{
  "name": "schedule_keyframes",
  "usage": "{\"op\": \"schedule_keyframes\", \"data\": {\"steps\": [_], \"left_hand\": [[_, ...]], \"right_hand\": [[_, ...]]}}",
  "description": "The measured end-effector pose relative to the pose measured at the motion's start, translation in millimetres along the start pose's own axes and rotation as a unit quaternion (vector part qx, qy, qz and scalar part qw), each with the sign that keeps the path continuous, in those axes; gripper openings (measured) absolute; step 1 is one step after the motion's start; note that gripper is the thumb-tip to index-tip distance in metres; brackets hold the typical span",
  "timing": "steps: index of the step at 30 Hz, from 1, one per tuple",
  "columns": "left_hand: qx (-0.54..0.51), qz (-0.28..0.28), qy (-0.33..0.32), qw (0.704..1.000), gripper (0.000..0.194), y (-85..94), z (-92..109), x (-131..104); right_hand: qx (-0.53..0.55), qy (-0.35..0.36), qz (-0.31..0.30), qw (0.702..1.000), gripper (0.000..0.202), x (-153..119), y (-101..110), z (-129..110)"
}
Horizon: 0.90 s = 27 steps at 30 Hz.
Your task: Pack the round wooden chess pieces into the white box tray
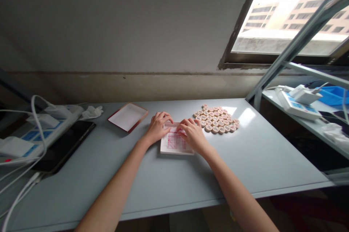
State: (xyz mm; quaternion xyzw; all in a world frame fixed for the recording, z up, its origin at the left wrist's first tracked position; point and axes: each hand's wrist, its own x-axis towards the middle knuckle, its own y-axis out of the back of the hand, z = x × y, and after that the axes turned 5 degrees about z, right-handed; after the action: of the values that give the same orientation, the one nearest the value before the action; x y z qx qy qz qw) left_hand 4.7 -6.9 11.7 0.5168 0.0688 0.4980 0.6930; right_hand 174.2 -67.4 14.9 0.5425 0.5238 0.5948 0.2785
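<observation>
A folded white sheet with a red printed grid lies on the grey table, near its middle. My left hand rests on the sheet's far left corner, fingers curled over its edge. My right hand lies on its far right part, fingertips pinching the far edge. Just right of my right hand, several round wooden game discs sit packed flat in a cluster. A shallow red-rimmed box lid lies open side up to the left of my left hand.
A dark tablet lies at the left, beside white power strips with cables and a crumpled white cloth. A metal shelf at the right holds another power strip and a blue tray. Wall and window stand behind.
</observation>
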Motion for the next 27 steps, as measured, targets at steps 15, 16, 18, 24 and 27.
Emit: {"op": "schedule_keyframes", "data": {"steps": [15, 16, 18, 24, 27], "left_hand": [[0.0, -0.014, 0.011, 1.0, 0.017, -0.7, -1, 1], [-0.003, -0.02, 0.019, 1.0, 0.018, -0.7, -1, 1], [-0.011, -0.028, 0.04, 0.999, 0.019, -0.6, 0, 1], [-0.079, -0.041, 0.117, 0.989, 0.036, -1.9, -2, 0], [-0.101, -0.052, 0.102, 0.988, 0.027, -4.3, -6, 1]], "right_hand": [[0.024, -0.01, -0.031, 0.999, 0.022, 1, 3, -1], [0.026, -0.009, -0.032, 0.999, 0.023, 1, 3, -1], [0.03, -0.009, -0.033, 0.999, 0.024, 1, 3, -2], [0.037, 0.002, 0.015, 0.999, 0.019, 3, 8, -1], [0.012, -0.079, 0.099, 0.992, 0.018, 3, 16, 10]]}}
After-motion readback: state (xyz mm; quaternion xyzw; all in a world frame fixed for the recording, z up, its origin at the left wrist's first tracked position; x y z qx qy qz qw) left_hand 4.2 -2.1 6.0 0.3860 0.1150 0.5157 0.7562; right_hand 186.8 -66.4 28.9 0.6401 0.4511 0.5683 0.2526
